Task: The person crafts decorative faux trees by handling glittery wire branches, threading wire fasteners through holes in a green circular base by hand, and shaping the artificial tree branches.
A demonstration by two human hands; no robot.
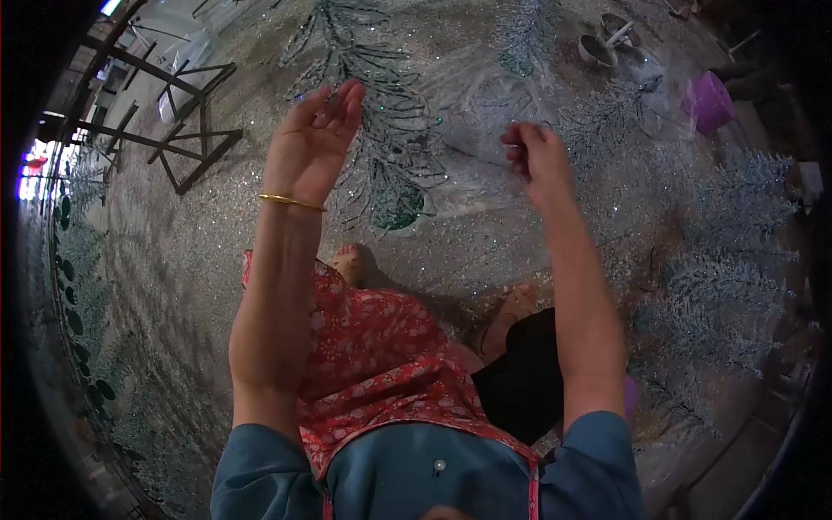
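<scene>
My left hand (321, 143), with a gold bangle (292, 203) at the wrist, is raised palm up. Its fingers are bent but loose, and I see nothing held in it. Just beside it lies a frosted artificial Christmas tree (381, 130) with dark, glittering branches and a green base (396, 208) towards me. My right hand (539, 160) hovers to the right of that tree, fingers curled in and thumb close to them. Whatever may be in those fingers is too small or hidden. Clear plastic sheeting (485, 108) lies on the floor between my hands.
Glitter covers the floor (208, 225). Another frosted tree (523, 39) lies ahead, with several more (732, 277) at the right. Bowls (596, 50) and a purple bucket (711, 102) stand at the upper right. A dark metal frame (201, 130) is at the upper left.
</scene>
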